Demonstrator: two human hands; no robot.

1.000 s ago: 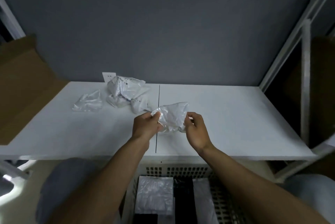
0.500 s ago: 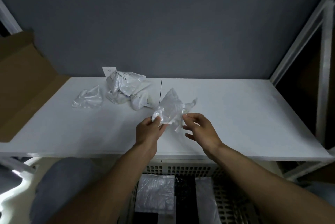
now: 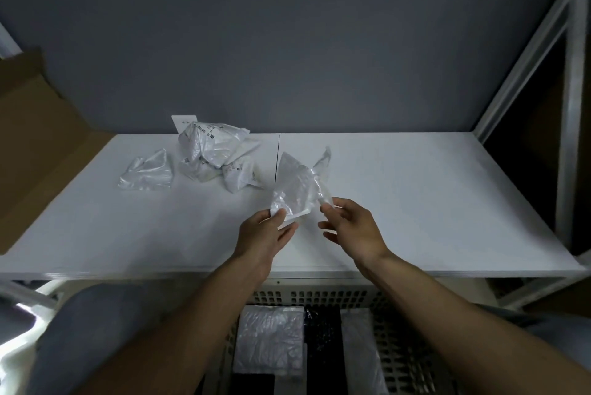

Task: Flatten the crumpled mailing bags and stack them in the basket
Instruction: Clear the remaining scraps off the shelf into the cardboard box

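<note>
Under the front edge of the desk (image 3: 415, 203), basket (image 3: 319, 295): perforated white wall; flattened bags (image 3: 271, 340) lie side by side inside, pale, black, pale.
left hand (image 3: 267, 234): over the desk's front; its grip pinches the held bag's lower left corner between thumb and fingers.
right hand (image 3: 355, 228): just beside it; thumb and forefinger pinch the bag's lower right edge, other fingers loosely spread.
held bag (image 3: 297, 190): clear, creased, lifted off the desk; long axis runs from the hands away toward the wall, two tips pointing up.
desk top: white, a dark seam down its middle.
crumpled bags (image 3: 217, 155): heaped left of the seam, well apart from the hands.
lone crumpled bag (image 3: 147, 171): just left of the heap.
wall socket (image 3: 184, 123): behind the heap.
cardboard (image 3: 38, 145): at the desk's left end.
shelf frame (image 3: 569, 139): at the right end.
</note>
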